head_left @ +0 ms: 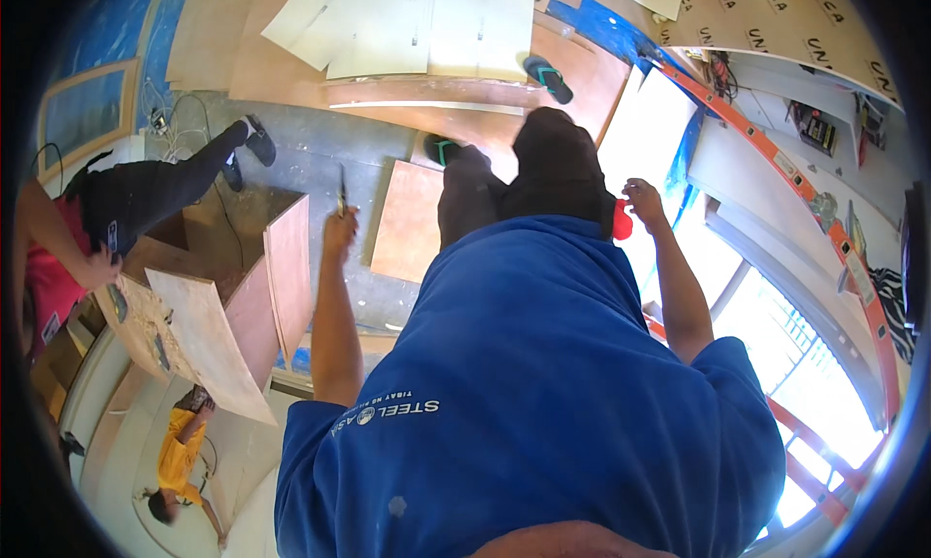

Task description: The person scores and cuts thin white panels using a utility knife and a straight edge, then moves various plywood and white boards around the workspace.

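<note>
My left hand [339, 232], out to the side of my body, is closed around a slim dark tool [341, 188] that points away from me; its exact kind is too small to tell. Beside my right hip, my right hand [646, 203] has loosely bent fingers with gaps between them, and I see nothing clearly held in it. A red thing [622, 221] shows at my hip just beside that hand; I cannot make out its kind or whether the fingers touch it.
Left of me stands an open plywood box [254, 306], with a co-worker's hand [100, 267] at its far side. Another person in a yellow shirt [178, 451] is at lower left. A plywood piece [407, 219] lies near my feet. Pale boards [398, 25] lie ahead; an orange ladder [776, 156] stands right.
</note>
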`<action>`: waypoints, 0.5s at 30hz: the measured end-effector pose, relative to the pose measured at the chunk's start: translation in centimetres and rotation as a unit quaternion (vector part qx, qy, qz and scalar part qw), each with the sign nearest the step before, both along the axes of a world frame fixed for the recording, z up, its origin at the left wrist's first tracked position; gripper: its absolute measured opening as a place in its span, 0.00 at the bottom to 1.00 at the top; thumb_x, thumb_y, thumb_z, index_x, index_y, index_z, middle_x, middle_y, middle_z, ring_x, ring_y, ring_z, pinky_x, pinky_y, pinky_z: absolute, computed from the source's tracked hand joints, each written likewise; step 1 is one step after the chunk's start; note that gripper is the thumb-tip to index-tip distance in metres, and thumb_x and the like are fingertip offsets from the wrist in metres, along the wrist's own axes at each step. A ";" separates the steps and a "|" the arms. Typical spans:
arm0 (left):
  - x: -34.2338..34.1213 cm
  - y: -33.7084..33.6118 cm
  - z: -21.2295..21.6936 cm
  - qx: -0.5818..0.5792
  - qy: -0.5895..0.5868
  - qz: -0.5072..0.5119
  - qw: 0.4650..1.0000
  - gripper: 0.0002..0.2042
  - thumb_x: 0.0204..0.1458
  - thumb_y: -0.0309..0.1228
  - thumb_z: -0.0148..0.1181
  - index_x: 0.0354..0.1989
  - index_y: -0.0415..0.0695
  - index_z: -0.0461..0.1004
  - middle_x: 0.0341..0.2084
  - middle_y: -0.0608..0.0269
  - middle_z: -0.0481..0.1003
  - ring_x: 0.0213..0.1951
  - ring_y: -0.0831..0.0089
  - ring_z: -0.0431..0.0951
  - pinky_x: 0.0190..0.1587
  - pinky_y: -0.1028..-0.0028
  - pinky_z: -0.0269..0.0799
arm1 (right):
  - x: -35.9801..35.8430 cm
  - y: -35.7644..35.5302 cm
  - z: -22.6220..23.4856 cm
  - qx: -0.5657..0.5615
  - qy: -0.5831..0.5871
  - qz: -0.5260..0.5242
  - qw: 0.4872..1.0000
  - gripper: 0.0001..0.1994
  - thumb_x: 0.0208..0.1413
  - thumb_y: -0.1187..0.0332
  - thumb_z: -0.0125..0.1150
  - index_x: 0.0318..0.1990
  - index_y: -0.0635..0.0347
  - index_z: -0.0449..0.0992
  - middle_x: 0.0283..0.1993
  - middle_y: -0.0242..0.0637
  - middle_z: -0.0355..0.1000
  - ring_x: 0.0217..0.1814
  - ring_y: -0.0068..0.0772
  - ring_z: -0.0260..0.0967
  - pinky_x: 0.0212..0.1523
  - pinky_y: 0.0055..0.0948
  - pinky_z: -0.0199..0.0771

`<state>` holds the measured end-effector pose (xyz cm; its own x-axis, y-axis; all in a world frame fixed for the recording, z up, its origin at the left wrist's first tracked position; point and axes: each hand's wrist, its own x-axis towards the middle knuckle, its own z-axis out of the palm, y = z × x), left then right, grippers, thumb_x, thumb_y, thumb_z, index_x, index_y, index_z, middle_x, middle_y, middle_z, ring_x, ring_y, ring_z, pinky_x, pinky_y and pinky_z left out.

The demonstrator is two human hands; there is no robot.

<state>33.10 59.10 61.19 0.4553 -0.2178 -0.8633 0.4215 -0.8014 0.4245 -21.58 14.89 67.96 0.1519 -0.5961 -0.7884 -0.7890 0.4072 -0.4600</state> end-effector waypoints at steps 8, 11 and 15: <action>-8.2 11.8 -2.9 0.172 0.108 -0.032 0.979 0.08 0.56 0.35 0.58 0.29 0.46 0.73 0.13 0.70 0.66 0.10 0.79 0.60 0.11 0.73 0.53 | 1.0 -0.8 -0.3 -0.026 0.018 0.072 0.997 0.16 0.62 0.66 0.56 0.54 0.62 0.74 0.40 0.36 0.78 0.27 0.24 0.71 0.25 0.23 0.70; -8.3 11.3 -3.4 0.123 0.112 0.052 0.985 0.07 0.57 0.34 0.57 0.29 0.46 0.73 0.13 0.70 0.66 0.10 0.80 0.60 0.11 0.74 0.52 | 0.1 -1.9 -1.6 -0.059 0.016 0.106 0.992 0.13 0.61 0.66 0.55 0.49 0.62 0.75 0.38 0.37 0.77 0.31 0.26 0.73 0.30 0.26 0.72; -8.1 8.3 -3.7 0.043 0.081 0.091 0.992 0.05 0.57 0.33 0.56 0.30 0.47 0.73 0.13 0.72 0.65 0.10 0.82 0.59 0.11 0.76 0.50 | 1.9 -3.6 -1.8 -0.017 0.038 0.050 0.998 0.11 0.61 0.65 0.55 0.48 0.59 0.76 0.39 0.36 0.78 0.33 0.25 0.72 0.31 0.27 0.73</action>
<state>25.04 67.35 57.52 0.3342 -0.0669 -0.9401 0.6196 -0.7360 0.2727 -19.65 11.31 66.17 0.1526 -0.6069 -0.7800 -0.8581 0.3102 -0.4092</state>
